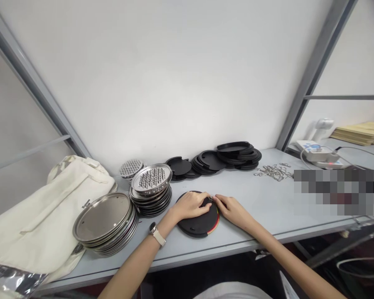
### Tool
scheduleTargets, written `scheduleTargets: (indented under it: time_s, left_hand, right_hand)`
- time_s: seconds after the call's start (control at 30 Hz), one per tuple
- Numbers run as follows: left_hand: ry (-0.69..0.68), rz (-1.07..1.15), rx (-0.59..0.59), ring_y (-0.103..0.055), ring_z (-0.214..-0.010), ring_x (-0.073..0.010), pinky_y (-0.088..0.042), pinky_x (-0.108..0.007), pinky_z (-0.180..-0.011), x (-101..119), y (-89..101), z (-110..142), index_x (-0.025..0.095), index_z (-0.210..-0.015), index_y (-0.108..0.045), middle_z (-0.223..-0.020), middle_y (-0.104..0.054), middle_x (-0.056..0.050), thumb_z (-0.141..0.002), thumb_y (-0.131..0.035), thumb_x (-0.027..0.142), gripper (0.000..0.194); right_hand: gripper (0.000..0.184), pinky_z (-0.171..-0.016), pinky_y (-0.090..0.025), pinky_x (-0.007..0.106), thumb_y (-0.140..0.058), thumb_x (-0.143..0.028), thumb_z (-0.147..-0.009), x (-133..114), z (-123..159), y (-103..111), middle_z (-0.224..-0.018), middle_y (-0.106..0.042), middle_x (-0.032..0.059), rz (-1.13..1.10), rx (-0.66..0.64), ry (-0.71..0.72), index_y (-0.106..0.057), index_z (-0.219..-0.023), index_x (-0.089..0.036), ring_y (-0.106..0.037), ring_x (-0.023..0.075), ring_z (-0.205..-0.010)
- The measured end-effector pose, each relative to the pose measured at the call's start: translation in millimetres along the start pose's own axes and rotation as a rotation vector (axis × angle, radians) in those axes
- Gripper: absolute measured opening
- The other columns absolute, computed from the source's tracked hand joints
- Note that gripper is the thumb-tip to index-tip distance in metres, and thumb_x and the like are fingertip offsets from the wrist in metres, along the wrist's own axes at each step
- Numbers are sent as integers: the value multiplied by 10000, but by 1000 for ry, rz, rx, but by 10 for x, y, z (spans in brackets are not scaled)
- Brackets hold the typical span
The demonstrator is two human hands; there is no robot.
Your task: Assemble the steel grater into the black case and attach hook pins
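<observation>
A round black disc (190, 225) with a red and yellow curved edge on its right lies on the table in front of me. My left hand (190, 205) rests over its top, fingers bent at the far rim and thumb across the surface. At the disc's upper right rim, my right hand (233, 211) pinches a small metal clip (210, 198), which the left fingertips also meet. The fingers cover much of the clip, so whether it is fastened to the disc cannot be made out.
Left of the disc stand stacked metal grater discs (152, 178) and a stack of plain metal plates (104, 216). Black rimmed discs (210, 160) are piled along the wall. Loose metal clips (274, 172) lie right. A cream cloth bag (46, 211) covers the left end; a white device (318, 153) sits right.
</observation>
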State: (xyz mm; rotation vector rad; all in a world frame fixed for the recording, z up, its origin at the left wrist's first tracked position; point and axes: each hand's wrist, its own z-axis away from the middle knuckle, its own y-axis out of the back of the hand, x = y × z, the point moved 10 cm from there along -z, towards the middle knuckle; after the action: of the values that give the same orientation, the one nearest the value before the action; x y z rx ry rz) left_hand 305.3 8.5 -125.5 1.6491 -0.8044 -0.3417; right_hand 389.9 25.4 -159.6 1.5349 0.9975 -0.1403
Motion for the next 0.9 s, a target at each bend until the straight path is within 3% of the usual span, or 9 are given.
scheduleTargets:
  time_s: [0.53,0.9]
  left_hand:
    - [-3,-19,-9,-567,-602,-155,-343,-238,-539,11,-7,-2,190,-1007,-554,-653,-573,4,-869,-491,362,229]
    - [-14,5,-9,-564,-608,-154,-359,-234,-566,15,-15,-5,214,-1082,-552,-668,-583,9,-862,-501,354,265]
  right_hand:
    - [389,-562,-324,247,-288,-358,-931,-34,-3,26,-627,-606,8,-86,-25,-13,-554,-701,-192,-524,151,-571]
    - [413,-545,-299,240,-284,-443,-907,100,-37,27,-547,-415,-33,-201,-35,-75,-405,-604,-190,-390,120,-550]
